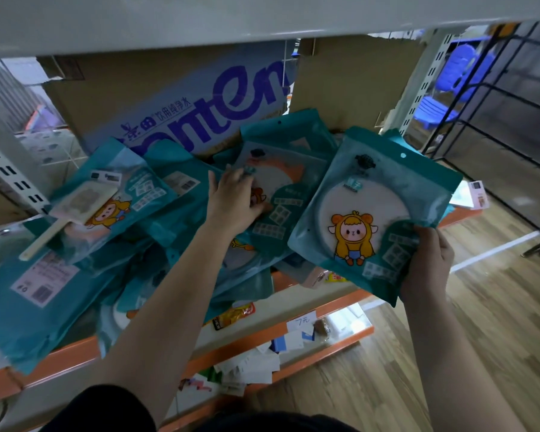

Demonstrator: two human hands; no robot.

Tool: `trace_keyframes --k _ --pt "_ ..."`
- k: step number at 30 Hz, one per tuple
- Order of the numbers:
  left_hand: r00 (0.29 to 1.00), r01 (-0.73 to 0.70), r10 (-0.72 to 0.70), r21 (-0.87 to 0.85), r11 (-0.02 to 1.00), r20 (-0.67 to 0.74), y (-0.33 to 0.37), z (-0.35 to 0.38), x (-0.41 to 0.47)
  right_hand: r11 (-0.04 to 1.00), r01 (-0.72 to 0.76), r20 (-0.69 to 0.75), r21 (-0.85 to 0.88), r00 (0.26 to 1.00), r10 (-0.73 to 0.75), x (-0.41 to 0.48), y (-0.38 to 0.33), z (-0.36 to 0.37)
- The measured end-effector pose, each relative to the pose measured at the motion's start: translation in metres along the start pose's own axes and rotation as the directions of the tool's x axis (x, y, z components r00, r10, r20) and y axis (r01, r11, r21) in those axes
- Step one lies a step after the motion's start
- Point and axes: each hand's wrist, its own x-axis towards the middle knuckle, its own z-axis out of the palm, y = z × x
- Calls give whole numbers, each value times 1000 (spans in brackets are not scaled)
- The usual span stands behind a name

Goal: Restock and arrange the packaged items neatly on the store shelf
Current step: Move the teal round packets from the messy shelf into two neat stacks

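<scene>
Both hands on teal packets at the store shelf.

Right hand (426, 263) grips the lower corner of a teal packet (371, 210) with a cartoon figure, held tilted just above the shelf (293, 325) edge. Left hand (236, 199) lies flat, fingers spread, pressing on a second packet (281, 169) atop the loose pile of packets (75, 260). A printed cardboard box (175, 104) stands behind the pile. Orange-edged lower shelves hold small items.

Right hand (426, 263) grips a teal packet (371, 210); left hand (234, 201) presses the shelf pile (113, 219).
</scene>
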Motion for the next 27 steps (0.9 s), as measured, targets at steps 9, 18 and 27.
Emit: trace_keyframes --k 9,18,27 --pt "975 213 -213 9 977 62 18 -3 3 995 -26 107 -100 994 37 -1 10 1" --pt "948 288 -293 -56 956 -126 29 -12 2 994 -59 130 -91 989 70 0 18 1" --pt "965 125 -216 -467 875 -146 52 -25 2 997 -64 133 -50 989 70 -2 18 -15"
